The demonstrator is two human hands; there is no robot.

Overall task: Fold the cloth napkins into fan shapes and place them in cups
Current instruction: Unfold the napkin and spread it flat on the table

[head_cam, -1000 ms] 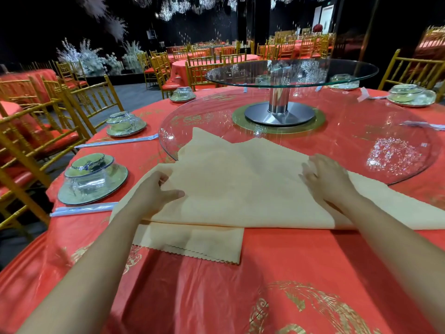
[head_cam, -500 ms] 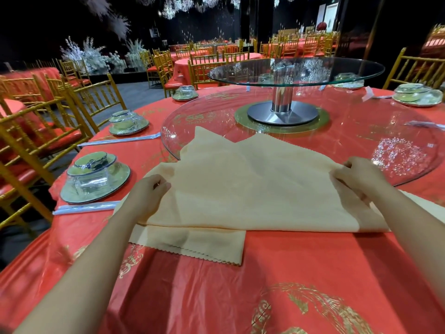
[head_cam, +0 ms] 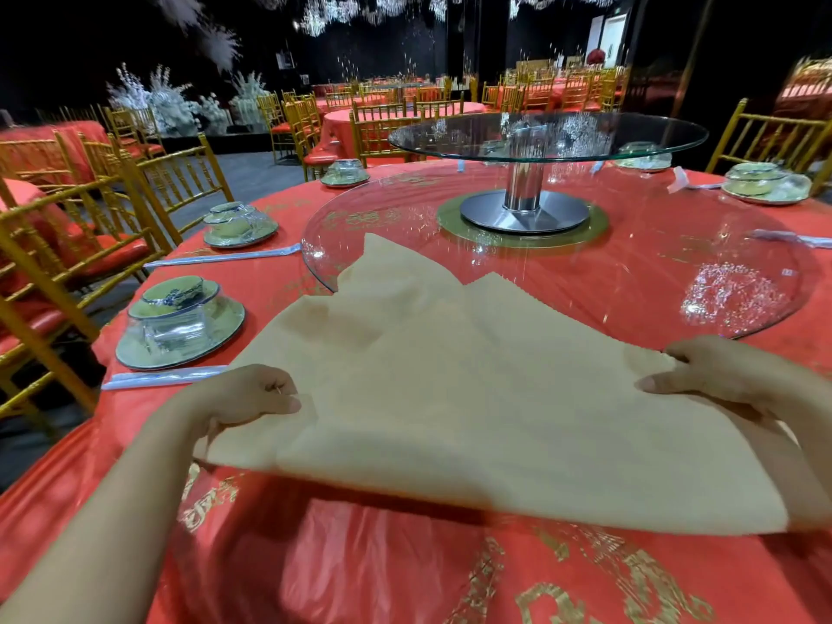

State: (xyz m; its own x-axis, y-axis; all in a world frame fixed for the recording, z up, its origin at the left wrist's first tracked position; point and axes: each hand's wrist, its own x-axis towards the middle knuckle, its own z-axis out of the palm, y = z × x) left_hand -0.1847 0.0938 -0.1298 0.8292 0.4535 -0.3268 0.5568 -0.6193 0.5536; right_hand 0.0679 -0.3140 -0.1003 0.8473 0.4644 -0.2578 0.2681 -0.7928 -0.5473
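A beige cloth napkin [head_cam: 472, 398] is held up off the red tablecloth, folded roughly into a triangle, with its far corners resting on the glass turntable. My left hand [head_cam: 252, 398] pinches its left edge, thumb on top. At the right edge my right hand [head_cam: 720, 376] grips the cloth with curled fingers. The near folded edge hangs above the table and casts a shadow. No cup is plainly visible apart from the wrapped place settings.
The large glass turntable [head_cam: 630, 263] with a raised glass tier [head_cam: 544, 132] on a steel post fills the table's middle. Wrapped dish sets [head_cam: 180, 326] [head_cam: 238, 225] and wrapped chopsticks [head_cam: 162, 378] lie at left. Gold chairs [head_cam: 67, 245] ring the table.
Both hands went from pressing flat on the napkin to gripping its side edges and lifting it toward me; the lower flap that lay on the table is no longer seen.
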